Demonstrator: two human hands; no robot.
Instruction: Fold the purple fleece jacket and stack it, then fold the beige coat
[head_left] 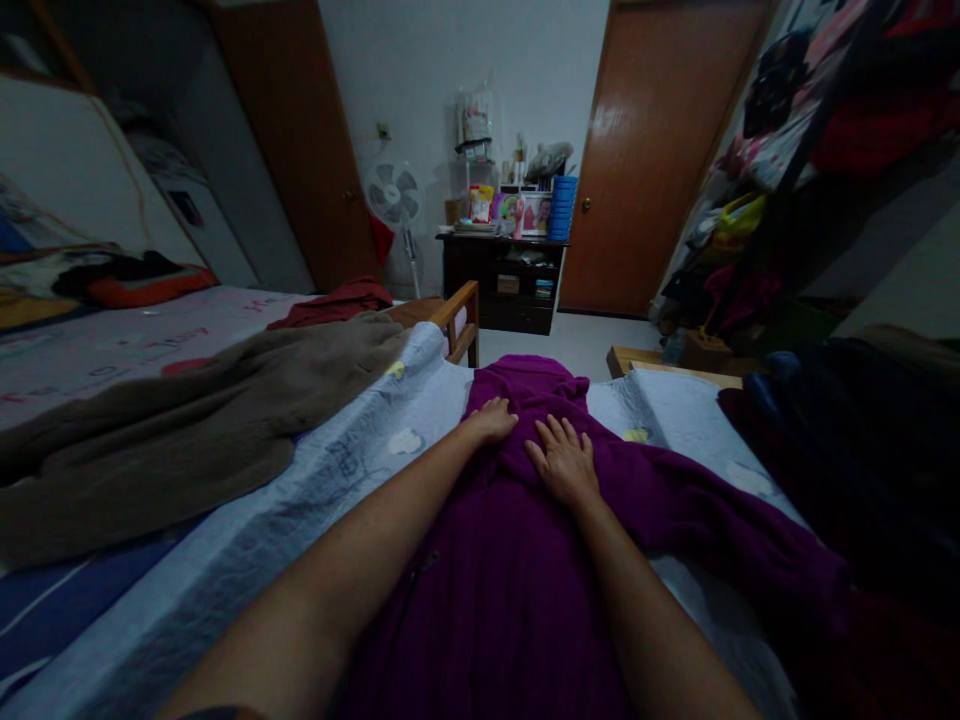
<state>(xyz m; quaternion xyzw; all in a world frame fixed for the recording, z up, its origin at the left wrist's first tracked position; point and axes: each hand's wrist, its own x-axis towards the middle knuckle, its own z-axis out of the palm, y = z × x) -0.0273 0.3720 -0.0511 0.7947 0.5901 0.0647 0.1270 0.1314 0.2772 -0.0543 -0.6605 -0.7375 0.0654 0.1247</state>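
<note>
on purple garment point(517, 580) (bottom cropped), both hands point(493, 421) point(566, 464)

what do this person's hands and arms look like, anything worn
The left hand and right hand are ungloved, with no visible rings or watch. Left forearm and right forearm are bare. A dark edge by the left one may be a sleeve; I cannot tell.

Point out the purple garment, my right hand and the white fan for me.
Purple garment point(517, 560): head view, on its body between the forearms.
Right hand point(566, 465): head view, on the back of the hand.
White fan point(394, 194): head view, on the middle of its round head.
</note>
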